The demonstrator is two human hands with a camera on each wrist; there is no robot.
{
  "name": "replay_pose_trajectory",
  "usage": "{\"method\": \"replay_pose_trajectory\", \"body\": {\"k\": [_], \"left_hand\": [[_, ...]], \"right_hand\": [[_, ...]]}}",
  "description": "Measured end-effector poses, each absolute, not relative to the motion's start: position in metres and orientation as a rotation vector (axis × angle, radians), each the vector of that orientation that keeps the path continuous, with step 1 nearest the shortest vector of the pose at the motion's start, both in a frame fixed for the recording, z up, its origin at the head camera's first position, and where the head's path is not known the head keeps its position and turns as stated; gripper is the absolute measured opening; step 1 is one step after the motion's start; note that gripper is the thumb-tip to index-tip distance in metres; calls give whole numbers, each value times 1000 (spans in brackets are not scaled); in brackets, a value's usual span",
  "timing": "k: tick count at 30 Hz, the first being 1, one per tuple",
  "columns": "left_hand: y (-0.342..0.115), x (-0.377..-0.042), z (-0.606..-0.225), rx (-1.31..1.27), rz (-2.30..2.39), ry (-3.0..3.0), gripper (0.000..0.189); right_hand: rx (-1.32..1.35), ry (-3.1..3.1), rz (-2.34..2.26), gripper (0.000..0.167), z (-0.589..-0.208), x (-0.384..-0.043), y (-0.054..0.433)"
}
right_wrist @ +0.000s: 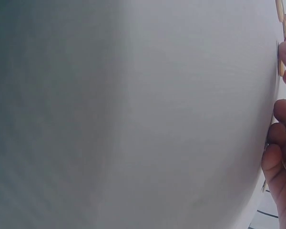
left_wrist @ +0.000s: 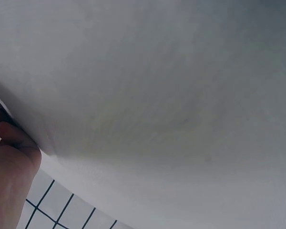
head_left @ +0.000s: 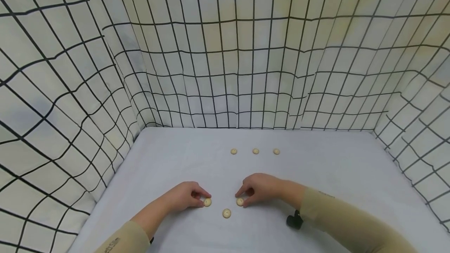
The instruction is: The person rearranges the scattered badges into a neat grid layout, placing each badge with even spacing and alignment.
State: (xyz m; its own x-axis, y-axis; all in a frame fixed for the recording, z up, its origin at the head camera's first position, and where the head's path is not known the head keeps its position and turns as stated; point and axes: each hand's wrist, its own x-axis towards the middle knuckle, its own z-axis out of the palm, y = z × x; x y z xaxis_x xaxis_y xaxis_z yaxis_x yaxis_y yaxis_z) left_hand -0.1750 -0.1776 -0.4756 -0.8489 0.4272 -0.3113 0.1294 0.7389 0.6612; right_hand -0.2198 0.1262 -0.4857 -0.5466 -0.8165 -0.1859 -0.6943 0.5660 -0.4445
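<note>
Six small things of one kind lie on the white table: round, pale yellow discs with faint marks on top. My left hand pinches the left disc between thumb and index finger at its edge. With thumb and index finger, my right hand holds the right disc by its sides. Between the hands and a little nearer to me lies the front disc, touched by neither. The right wrist view shows the right hand's curled fingers low over the cloth and thin disc edges at the upper right.
Three more discs form a row farther back: a left one, a middle one and a right one. White cloth covers the table. Walls with a black grid rise at the back and both sides.
</note>
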Motion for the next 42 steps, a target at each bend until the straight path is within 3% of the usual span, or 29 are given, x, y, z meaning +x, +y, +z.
{"method": "replay_pose_trajectory", "body": {"k": [42], "left_hand": [[-179,-176,-479,474,928,2485,21]], "right_hand": [[-1285,2400,-461,26,-490,-223,129]]}}
